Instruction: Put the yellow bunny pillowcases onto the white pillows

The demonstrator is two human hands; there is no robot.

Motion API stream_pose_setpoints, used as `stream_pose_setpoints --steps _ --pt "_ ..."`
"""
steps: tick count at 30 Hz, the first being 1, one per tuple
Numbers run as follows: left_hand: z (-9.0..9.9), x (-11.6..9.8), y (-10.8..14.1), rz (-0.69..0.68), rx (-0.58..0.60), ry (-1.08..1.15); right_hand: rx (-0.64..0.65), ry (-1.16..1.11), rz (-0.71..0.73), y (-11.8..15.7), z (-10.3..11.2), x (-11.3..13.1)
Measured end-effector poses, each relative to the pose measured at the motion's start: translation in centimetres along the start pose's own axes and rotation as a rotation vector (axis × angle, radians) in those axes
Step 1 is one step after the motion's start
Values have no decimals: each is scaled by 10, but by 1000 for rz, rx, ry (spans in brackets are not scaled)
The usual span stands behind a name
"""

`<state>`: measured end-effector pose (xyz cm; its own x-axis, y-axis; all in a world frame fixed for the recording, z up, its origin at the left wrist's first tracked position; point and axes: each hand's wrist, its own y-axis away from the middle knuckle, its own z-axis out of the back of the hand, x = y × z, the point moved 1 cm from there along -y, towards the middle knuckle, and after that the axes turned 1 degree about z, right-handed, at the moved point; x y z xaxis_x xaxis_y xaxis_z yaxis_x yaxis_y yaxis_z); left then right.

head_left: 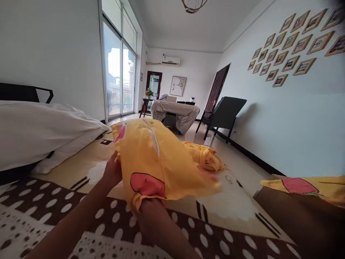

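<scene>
A yellow pillowcase (172, 162) with red-pink printed shapes and a pale strip like a zip or slit hangs spread out in front of me, above the patterned rug. My left hand (113, 171) grips its left edge, thumb at the near side and the other fingers behind the cloth. At the lower edge is my right hand (152, 216), its fingers hidden in the gathered fabric. Beyond the pillowcase, a crumpled heap of yellow cloth (208, 156) lies on the rug. The pillowcase's right end is smeared by motion.
The rug (229, 201) has brown, cream and white patterns. White cloth (45, 135) covers something at left. More yellow printed cloth (302, 185) lies on a brown surface at right. Farther off are a dark chair (229, 113) and a table (175, 108) under a plastic cover.
</scene>
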<state>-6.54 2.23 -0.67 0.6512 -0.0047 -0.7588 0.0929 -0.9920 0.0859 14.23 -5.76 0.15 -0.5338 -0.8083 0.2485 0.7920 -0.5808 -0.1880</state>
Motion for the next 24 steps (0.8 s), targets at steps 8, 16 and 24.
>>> stream_pose_setpoints --steps 8,16,24 --pt "60 63 85 544 127 -314 52 58 191 -22 -62 9" --pt "26 83 96 428 -85 -99 -60 -638 -141 17 34 -91" --pt "15 80 94 262 -315 -122 -565 -510 -881 41 -6 -216"
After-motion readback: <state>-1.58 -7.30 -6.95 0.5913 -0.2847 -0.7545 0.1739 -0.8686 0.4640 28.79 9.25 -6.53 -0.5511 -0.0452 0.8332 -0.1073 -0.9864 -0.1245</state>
